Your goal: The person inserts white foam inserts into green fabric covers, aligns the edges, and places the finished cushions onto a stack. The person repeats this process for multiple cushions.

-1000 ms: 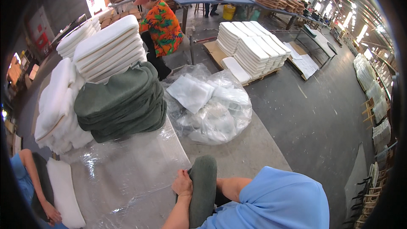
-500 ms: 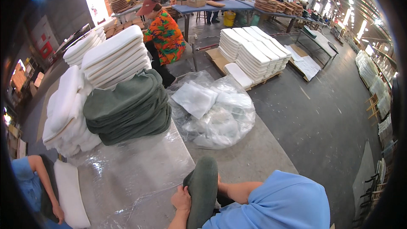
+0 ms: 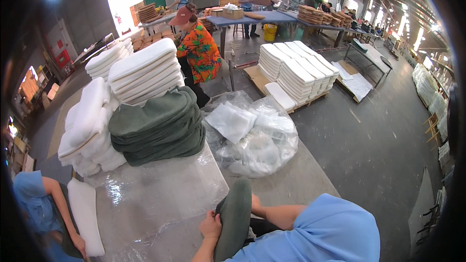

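Note:
A long dark green cushion cover [image 3: 237, 218] stands on end close in front of me, tilted slightly. My left hand [image 3: 210, 225] pinches its left edge with the fingers closed. My right hand [image 3: 256, 204] is on the opposite side, mostly hidden behind the cover, with its fingers out of sight. How full the cover is inside cannot be made out. Beyond it on the plastic-covered table [image 3: 165, 189] lies a stack of matching green covers [image 3: 155, 128].
White foam pads [image 3: 143, 70] are piled behind the green stack. A clear plastic bag [image 3: 252, 136] of white material sits ahead. At left, a co-worker's arm [image 3: 65, 204] is beside a white pad [image 3: 85, 218]. Further off are a seated person [image 3: 201, 51] and a pallet of white pads [image 3: 296, 70].
My view has shifted a little, so the scene sits lower and further right. Both hands stay at the cover. The co-worker at left has moved a hand down beside the white pad.

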Motion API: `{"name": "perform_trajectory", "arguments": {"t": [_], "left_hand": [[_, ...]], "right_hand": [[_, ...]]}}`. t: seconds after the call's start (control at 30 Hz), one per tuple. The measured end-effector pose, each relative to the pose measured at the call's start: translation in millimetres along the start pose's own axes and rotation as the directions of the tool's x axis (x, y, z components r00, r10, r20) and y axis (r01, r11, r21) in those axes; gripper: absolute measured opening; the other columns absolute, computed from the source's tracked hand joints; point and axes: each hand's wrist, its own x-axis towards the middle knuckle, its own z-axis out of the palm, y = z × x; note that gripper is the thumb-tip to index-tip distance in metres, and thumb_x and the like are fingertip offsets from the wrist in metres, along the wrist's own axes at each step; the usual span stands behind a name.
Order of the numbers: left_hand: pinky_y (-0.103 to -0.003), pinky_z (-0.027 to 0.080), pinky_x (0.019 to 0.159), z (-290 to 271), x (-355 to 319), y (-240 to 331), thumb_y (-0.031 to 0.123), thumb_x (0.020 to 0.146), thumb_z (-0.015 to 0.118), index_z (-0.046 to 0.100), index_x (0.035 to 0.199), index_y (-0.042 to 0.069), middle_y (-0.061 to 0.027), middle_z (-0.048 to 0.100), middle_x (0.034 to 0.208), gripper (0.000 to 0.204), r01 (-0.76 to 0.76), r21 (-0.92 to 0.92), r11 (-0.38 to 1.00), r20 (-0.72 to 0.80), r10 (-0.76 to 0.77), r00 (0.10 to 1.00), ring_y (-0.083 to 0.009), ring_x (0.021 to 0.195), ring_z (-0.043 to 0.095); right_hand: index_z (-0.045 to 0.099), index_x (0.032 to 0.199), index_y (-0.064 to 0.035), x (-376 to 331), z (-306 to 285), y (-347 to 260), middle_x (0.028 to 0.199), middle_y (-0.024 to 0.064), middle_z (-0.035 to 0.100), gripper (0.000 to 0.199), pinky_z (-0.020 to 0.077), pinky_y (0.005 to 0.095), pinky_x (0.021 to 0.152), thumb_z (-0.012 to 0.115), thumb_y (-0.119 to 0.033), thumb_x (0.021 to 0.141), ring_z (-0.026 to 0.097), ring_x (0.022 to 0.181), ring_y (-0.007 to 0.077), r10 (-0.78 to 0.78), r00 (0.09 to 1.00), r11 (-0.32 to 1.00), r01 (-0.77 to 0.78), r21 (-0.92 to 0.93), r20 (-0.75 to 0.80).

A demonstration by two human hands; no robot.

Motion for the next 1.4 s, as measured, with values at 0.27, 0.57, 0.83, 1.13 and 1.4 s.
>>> {"name": "perform_trajectory", "arguments": {"t": [0.27,0.57,0.83,1.13,1.4], "left_hand": [[-0.044,0.046,0.112,-66.6,-90.4,-71.8,0.033,0.097,0.075,0.056,0.148,0.002,-0.0254,0.063,0.141,0.063,0.195,-0.338,0.921,0.437,-0.030,0.899,-0.0368,0.130,0.060],[-0.041,0.052,0.102,-64.4,-156.1,-78.8,0.035,0.104,0.064,0.073,0.127,0.000,-0.0205,0.076,0.119,0.043,0.459,-0.484,0.745,0.147,-0.448,0.882,-0.0326,0.116,0.070],[-0.050,0.041,0.115,-60.1,-190.8,-119.5,0.055,0.107,0.050,0.054,0.150,0.008,-0.0202,0.057,0.150,0.064,0.397,-0.902,-0.169,0.421,-0.550,0.722,-0.0320,0.137,0.056],[-0.050,0.044,0.114,-89.6,-122.8,-38.0,0.049,0.107,0.057,0.047,0.155,0.009,-0.0181,0.054,0.155,0.064,-0.027,-0.993,-0.117,-0.007,-0.173,0.985,-0.0303,0.135,0.057],[-0.040,0.055,0.096,-192.6,-0.2,28.6,0.058,0.109,0.053,0.061,0.138,-0.004,-0.0161,0.069,0.130,0.069,-0.206,-0.880,0.429,-0.284,-0.126,0.950,-0.0262,0.114,0.068]], "right_hand": [[0.051,0.150,-0.0108,-99.4,-163.8,-85.5,0.149,0.0192,0.054,0.078,0.0400,0.0529,0.117,0.085,-0.035,0.085,0.048,0.141,0.0407,-0.625,0.780,0.739,0.605,-0.297,0.034],[0.061,0.135,-0.0149,-151.5,-74.8,-145.2,0.136,0.0085,0.062,0.072,0.0409,0.0586,0.111,0.090,-0.031,0.071,0.057,0.132,0.0339,-0.443,0.066,-0.213,0.961,-0.177,0.894],[0.067,0.118,-0.0106,-129.3,-63.6,-193.8,0.108,0.0106,0.072,0.053,0.0528,0.0489,0.092,0.087,-0.033,0.076,0.068,0.110,0.0344,-0.500,0.178,-0.020,0.976,-0.217,0.847],[0.070,0.122,-0.0072,-161.2,-108.1,-218.9,0.096,0.0149,0.076,0.050,0.0558,0.0412,0.083,0.087,-0.037,0.086,0.074,0.093,0.0312,-0.747,0.597,0.628,0.778,0.017,0.292],[0.060,0.134,-0.0032,-211.3,-67.6,-190.4,0.119,0.0101,0.068,0.059,0.0531,0.0373,0.092,0.086,-0.034,0.091,0.066,0.105,0.0187,-0.698,0.711,0.615,0.534,0.580,0.086]]}}
